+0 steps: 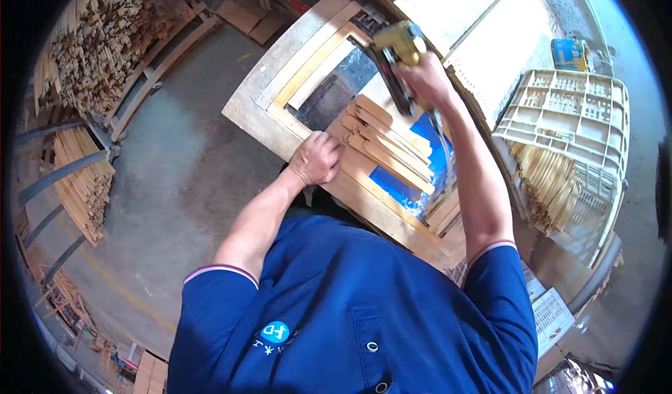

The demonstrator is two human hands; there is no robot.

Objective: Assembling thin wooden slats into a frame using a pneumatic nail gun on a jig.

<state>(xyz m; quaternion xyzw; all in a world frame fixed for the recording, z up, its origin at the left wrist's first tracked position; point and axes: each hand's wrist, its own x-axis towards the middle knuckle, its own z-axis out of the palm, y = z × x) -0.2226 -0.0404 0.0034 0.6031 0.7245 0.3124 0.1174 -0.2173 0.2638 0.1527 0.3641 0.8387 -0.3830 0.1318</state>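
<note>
My right hand (428, 79) grips a gold and black nail gun (397, 44), held over the far part of a wooden worktop (252, 96). A hose (442, 131) trails from the gun's lower end. My left hand (316, 159) rests at the worktop's near side with its fingers curled down; what they hold, if anything, is hidden. Just right of it lie several shaped wooden slats (389, 145), side by side and overlapping. They lie partly over a blue surface (397, 187) inside a pale wooden frame (294, 86).
Bundled wooden sticks (105, 51) are piled at the far left, with more sticks (84, 177) in a metal rack below. On the right, a white plastic crate (567, 107) stands by another stick bundle (549, 184). A blue and yellow bucket (570, 54) stands behind it.
</note>
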